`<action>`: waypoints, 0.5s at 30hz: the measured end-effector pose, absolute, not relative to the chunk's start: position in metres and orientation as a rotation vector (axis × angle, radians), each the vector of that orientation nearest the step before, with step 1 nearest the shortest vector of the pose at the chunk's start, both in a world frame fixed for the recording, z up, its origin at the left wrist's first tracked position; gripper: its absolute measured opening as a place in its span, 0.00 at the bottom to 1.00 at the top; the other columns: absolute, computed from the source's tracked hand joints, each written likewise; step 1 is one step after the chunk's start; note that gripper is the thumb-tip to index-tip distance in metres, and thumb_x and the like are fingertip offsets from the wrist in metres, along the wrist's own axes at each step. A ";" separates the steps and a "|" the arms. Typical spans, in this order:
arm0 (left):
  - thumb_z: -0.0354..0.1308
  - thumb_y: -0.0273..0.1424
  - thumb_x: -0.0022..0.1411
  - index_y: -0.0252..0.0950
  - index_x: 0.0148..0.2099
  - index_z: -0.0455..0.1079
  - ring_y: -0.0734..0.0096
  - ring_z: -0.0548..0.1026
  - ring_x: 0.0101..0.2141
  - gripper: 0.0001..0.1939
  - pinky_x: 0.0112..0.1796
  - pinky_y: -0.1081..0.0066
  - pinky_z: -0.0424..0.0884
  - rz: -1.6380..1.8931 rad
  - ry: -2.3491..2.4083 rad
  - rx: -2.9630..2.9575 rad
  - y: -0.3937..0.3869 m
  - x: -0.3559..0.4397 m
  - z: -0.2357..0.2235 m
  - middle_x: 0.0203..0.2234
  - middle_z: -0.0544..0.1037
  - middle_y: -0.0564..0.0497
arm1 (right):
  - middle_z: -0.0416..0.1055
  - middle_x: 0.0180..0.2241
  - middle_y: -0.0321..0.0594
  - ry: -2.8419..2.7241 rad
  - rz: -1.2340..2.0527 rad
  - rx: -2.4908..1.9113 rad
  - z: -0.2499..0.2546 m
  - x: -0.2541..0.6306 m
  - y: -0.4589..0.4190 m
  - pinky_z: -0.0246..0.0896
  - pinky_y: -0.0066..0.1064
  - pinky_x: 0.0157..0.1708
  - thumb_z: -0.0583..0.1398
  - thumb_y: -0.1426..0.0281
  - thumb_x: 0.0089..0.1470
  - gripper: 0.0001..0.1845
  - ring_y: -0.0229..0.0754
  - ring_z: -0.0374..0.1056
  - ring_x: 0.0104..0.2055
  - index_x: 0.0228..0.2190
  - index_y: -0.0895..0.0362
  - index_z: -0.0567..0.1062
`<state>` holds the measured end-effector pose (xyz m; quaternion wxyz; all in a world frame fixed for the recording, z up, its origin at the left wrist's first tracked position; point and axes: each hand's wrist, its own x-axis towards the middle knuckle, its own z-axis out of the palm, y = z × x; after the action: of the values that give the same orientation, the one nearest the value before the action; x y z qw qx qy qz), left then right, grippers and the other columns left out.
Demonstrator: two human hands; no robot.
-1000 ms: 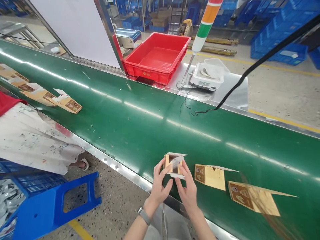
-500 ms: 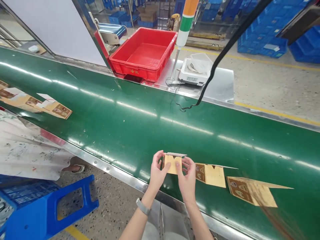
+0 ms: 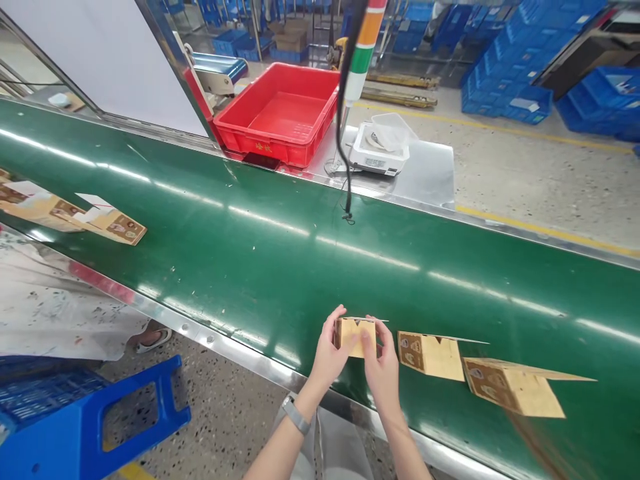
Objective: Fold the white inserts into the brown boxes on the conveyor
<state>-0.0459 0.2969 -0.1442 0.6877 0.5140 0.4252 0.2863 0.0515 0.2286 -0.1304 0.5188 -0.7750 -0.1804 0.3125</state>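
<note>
Between my two hands is a small yellow cardboard box (image 3: 362,346) with a dark notch near its top and a thin flap along the upper edge. My left hand (image 3: 331,349) grips its left side, thumb on the front face. On the other side my right hand (image 3: 383,365) closes on it, its thumb also on the front. Just to the right, a similar yellow and brown box (image 3: 442,356) stands on the green conveyor belt (image 3: 240,267) with its flap out. Beyond it lies another such box (image 3: 535,392), its flap stretching right.
Several more boxes (image 3: 117,227) lie at the belt's left. Across the belt are a red tray (image 3: 280,143), a white scale (image 3: 380,155) and a signal-light pole (image 3: 361,63). A black cable (image 3: 344,133) hangs over the belt. A blue stool (image 3: 90,420) stands lower left, near a person's foot (image 3: 154,337).
The view has shifted slightly, and the hanging cable appears further left. Both hands still hold the box, now a little further right and lower in the picture.
</note>
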 end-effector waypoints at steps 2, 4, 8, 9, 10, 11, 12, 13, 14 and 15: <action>0.69 0.36 0.56 0.44 0.70 0.54 0.53 0.55 0.70 0.44 0.68 0.52 0.52 0.582 0.913 1.215 0.293 -0.059 -0.144 0.71 0.56 0.43 | 0.66 0.62 0.52 -0.423 0.738 -1.871 -0.131 0.054 0.216 0.65 0.44 0.53 0.57 0.46 0.57 0.36 0.54 0.67 0.58 0.58 0.55 0.66; 0.71 0.37 0.54 0.46 0.72 0.51 0.52 0.50 0.72 0.49 0.69 0.49 0.48 0.530 0.892 1.314 0.289 -0.073 -0.146 0.73 0.52 0.44 | 0.65 0.62 0.53 -0.433 0.728 -1.889 -0.135 0.055 0.204 0.65 0.46 0.55 0.58 0.45 0.56 0.40 0.55 0.66 0.59 0.62 0.55 0.63; 0.67 0.35 0.57 0.48 0.69 0.56 0.53 0.57 0.70 0.41 0.67 0.47 0.53 0.511 0.883 1.441 0.285 -0.082 -0.157 0.71 0.57 0.44 | 0.65 0.61 0.55 -0.412 0.721 -1.965 -0.143 0.051 0.185 0.69 0.46 0.49 0.62 0.46 0.53 0.46 0.56 0.69 0.56 0.64 0.56 0.60; 0.67 0.34 0.58 0.47 0.69 0.57 0.53 0.61 0.68 0.39 0.66 0.47 0.57 0.515 0.914 1.433 0.285 -0.081 -0.157 0.69 0.60 0.43 | 0.64 0.61 0.55 -0.403 0.684 -1.973 -0.142 0.047 0.182 0.69 0.45 0.49 0.62 0.46 0.53 0.45 0.56 0.69 0.56 0.64 0.56 0.60; 0.66 0.34 0.58 0.45 0.67 0.59 0.54 0.66 0.64 0.36 0.63 0.49 0.62 0.505 0.968 1.406 0.286 -0.080 -0.154 0.67 0.64 0.42 | 0.64 0.62 0.55 -0.398 0.629 -1.973 -0.140 0.043 0.178 0.70 0.45 0.49 0.61 0.47 0.54 0.43 0.56 0.68 0.56 0.63 0.56 0.62; 0.64 0.35 0.59 0.43 0.65 0.62 0.55 0.72 0.59 0.33 0.59 0.50 0.68 0.480 1.032 1.369 0.285 -0.080 -0.147 0.63 0.69 0.41 | 0.64 0.61 0.54 -0.402 0.566 -1.967 -0.137 0.038 0.173 0.70 0.45 0.49 0.61 0.48 0.54 0.40 0.55 0.68 0.57 0.61 0.56 0.65; 0.63 0.35 0.60 0.41 0.61 0.65 0.57 0.76 0.52 0.28 0.53 0.53 0.72 0.447 1.091 1.334 0.283 -0.082 -0.134 0.57 0.74 0.41 | 0.66 0.60 0.54 -0.416 0.513 -1.957 -0.133 0.032 0.168 0.70 0.45 0.49 0.61 0.49 0.54 0.36 0.55 0.68 0.57 0.58 0.56 0.68; 0.62 0.36 0.61 0.39 0.57 0.69 0.59 0.78 0.46 0.22 0.49 0.55 0.75 0.414 1.132 1.312 0.277 -0.088 -0.116 0.50 0.78 0.43 | 0.69 0.57 0.54 -0.433 0.479 -1.946 -0.128 0.026 0.161 0.70 0.44 0.48 0.61 0.49 0.53 0.33 0.56 0.70 0.54 0.53 0.57 0.72; 0.61 0.36 0.63 0.38 0.52 0.71 0.62 0.79 0.41 0.16 0.45 0.57 0.76 0.389 1.143 1.310 0.268 -0.097 -0.092 0.44 0.79 0.45 | 0.73 0.52 0.53 -0.458 0.479 -1.932 -0.123 0.019 0.154 0.71 0.44 0.46 0.62 0.49 0.52 0.30 0.56 0.72 0.51 0.48 0.57 0.75; 0.61 0.36 0.63 0.37 0.47 0.73 0.63 0.79 0.38 0.12 0.44 0.58 0.77 0.377 1.135 1.330 0.254 -0.109 -0.065 0.38 0.79 0.48 | 0.76 0.47 0.52 -0.483 0.514 -1.920 -0.117 0.013 0.146 0.72 0.43 0.42 0.62 0.48 0.51 0.28 0.56 0.74 0.46 0.44 0.57 0.77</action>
<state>-0.1090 0.2540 -0.0655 0.6260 0.5798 0.4949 0.1642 0.0133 0.1461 -0.1174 0.5210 -0.8013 -0.2014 0.2143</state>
